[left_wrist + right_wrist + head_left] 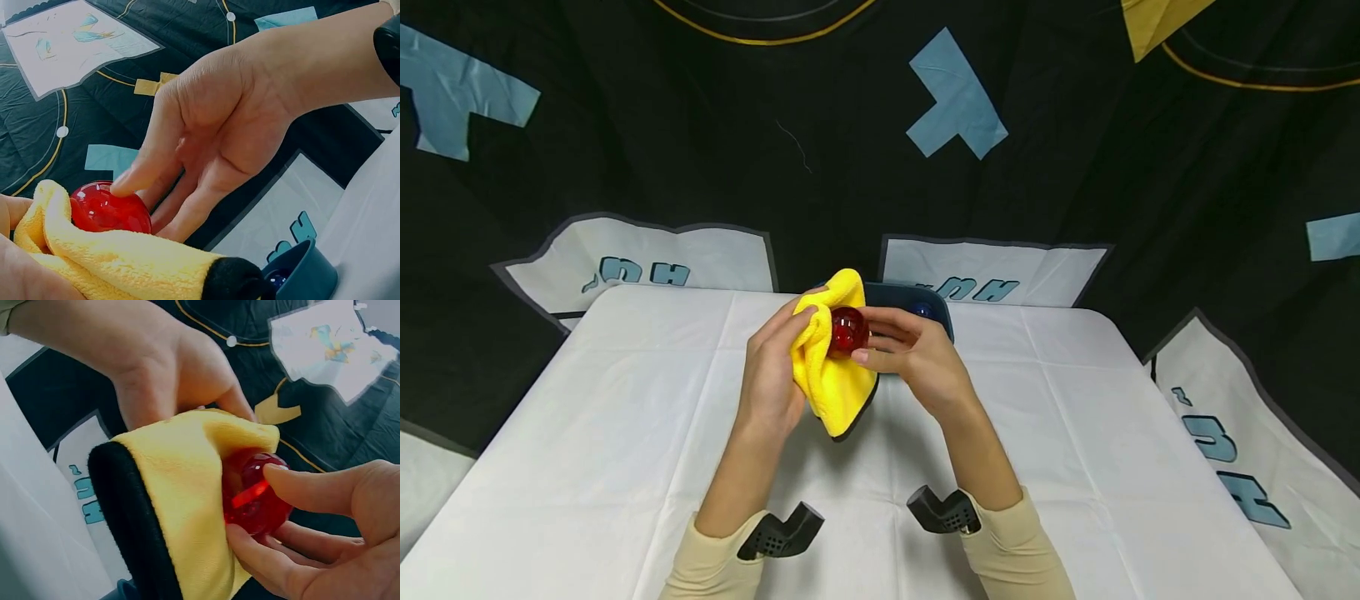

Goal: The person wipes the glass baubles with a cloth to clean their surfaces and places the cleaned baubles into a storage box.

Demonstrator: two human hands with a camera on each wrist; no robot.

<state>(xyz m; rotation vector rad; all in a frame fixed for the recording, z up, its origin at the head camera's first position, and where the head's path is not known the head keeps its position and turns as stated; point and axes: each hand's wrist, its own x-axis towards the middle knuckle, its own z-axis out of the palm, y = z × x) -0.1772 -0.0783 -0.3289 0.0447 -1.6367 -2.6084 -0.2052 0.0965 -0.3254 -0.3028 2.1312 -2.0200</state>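
A clear red ball [848,331] is held up above the table between both hands. My left hand [772,372] grips a yellow cloth [842,393] with a black edge and presses it against the ball's left side. In the right wrist view the cloth [181,487] covers part of the ball [259,494] and hides most of the left fingers. My right hand [928,360] pinches the ball's other side, thumb and fingers apart around it. The left wrist view shows the right thumb on top of the red ball [109,209].
Behind the hands a dark blue tray [891,293] stands on the white-covered table [625,417], with a blue ball [922,310] in it. A black cloth backdrop with pale blue patches [955,96] hangs beyond the table. Each wrist carries a black camera [782,531].
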